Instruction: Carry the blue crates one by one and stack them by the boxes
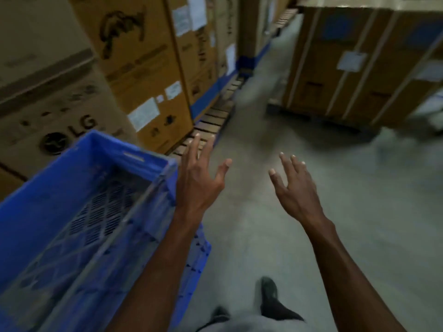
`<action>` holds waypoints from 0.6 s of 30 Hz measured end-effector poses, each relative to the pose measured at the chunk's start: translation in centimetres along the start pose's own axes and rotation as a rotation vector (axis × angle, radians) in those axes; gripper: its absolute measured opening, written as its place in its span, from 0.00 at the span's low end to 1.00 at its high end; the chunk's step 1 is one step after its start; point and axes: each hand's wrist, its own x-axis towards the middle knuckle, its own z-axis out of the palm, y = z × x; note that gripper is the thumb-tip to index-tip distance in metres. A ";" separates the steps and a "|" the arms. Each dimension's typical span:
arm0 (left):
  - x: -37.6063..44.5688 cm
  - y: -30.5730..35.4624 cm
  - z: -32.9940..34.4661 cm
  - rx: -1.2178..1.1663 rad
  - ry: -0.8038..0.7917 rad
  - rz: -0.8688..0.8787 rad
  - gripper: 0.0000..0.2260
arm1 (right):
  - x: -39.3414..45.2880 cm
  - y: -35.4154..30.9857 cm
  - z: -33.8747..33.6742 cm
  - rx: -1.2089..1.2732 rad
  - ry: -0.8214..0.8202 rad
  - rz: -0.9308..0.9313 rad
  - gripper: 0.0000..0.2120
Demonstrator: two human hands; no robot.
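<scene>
So both hands are out in front with nothing in them. The left hand (199, 178) has its fingers spread and straight, hovering just past the right edge of the blue plastic crate with the mesh bottom (79, 212), not gripping it as far as I can see. The right hand (293, 188) is loose too, fingers splayed, out over the grey concrete floor (335, 188) and well apart from the crate.

The crate sits at lower left with its open top facing up, and there's another blue crate edge (199, 250) poking out underneath it, so it looks stacked. It's right beside the brown cardboard box with the LG logo (55, 116), with tall tan cardboard cartons (141, 68) lined up behind on a wooden slat pallet (213, 121). Another strapped cardboard box (354, 63) stands across the aisle at upper right. A dark shoe (269, 293) shows at the bottom. Whole thing's pretty blurry.
</scene>
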 end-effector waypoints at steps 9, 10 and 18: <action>-8.3 19.5 14.8 -0.169 -0.383 0.324 0.28 | -14.5 21.6 -10.2 0.013 0.243 0.454 0.31; -9.4 21.9 16.5 -0.185 -0.421 0.360 0.28 | -16.2 23.8 -11.2 0.020 0.266 0.504 0.31; -21.9 44.5 28.6 -0.339 -0.737 0.632 0.28 | -32.5 41.3 -21.2 0.003 0.486 0.895 0.31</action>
